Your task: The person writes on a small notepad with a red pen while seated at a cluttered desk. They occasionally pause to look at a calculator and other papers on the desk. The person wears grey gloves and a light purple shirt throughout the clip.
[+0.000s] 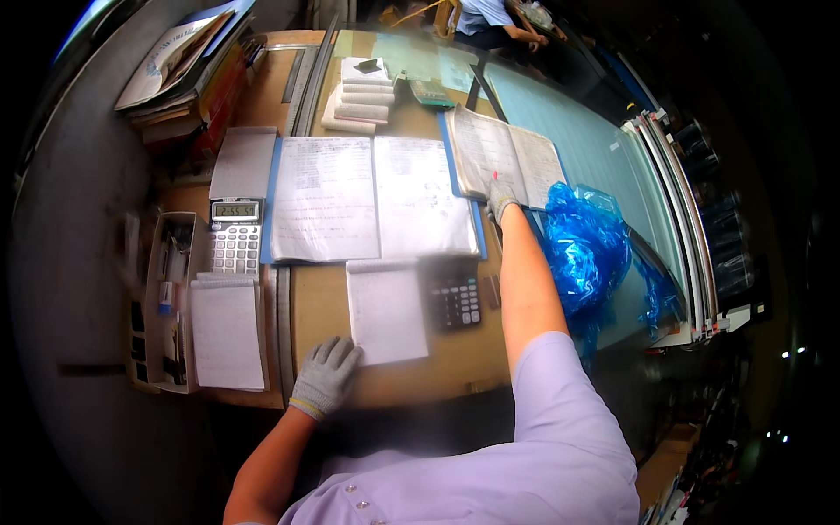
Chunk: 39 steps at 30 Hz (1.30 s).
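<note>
My left hand (325, 376), in a grey glove, lies flat on the wooden desk (315, 306) at the lower left corner of a small white notepad (386, 311). My right hand (501, 199), also gloved, reaches forward and grips the lower edge of an open ledger book (507, 153), lifting its pages. A large open binder of filled-in sheets (367, 197) lies between the two hands. A dark calculator (455, 302) sits just right of the notepad, beside my right forearm.
A grey calculator (235, 234) and a white pad (227, 334) lie at the left by a tray of pens (169, 297). Books (184, 70) are stacked far left. Crumpled blue plastic (586, 249) lies right. Another person (494, 22) sits beyond.
</note>
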{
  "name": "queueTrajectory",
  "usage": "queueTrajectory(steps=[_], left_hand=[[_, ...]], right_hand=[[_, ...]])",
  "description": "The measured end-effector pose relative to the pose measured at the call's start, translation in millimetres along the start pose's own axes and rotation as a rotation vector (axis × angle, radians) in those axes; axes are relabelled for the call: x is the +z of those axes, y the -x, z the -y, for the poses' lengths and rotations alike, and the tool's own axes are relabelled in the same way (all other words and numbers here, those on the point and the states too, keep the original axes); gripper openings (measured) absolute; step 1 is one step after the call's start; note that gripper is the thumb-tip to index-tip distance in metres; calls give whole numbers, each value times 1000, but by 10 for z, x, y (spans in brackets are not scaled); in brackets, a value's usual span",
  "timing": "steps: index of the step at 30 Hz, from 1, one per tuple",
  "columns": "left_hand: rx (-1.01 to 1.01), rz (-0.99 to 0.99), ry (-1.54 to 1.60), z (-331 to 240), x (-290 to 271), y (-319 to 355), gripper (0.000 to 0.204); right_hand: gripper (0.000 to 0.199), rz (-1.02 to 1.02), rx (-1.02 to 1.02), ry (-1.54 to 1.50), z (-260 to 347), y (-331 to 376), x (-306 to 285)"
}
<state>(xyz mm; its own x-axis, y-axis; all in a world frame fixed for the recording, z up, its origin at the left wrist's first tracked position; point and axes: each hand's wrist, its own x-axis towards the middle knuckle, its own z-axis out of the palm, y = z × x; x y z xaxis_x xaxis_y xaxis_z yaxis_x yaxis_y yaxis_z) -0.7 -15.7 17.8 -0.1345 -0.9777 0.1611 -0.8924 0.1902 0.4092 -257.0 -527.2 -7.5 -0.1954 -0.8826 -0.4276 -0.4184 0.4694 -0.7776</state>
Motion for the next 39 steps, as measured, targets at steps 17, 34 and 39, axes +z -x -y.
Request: queueTrajectory(steps=[17,34,39], left_hand=[[19,0,26,33,18,-48,52],[60,-103,21,10,-104,-46,39],[22,1,40,37,-36,13,53]], right_hand=[[46,-60,57,17,-295,-441,-251],[50,-55,124,112,-446,-489,-230],[48,-64,154,106,-403,-386,-203]])
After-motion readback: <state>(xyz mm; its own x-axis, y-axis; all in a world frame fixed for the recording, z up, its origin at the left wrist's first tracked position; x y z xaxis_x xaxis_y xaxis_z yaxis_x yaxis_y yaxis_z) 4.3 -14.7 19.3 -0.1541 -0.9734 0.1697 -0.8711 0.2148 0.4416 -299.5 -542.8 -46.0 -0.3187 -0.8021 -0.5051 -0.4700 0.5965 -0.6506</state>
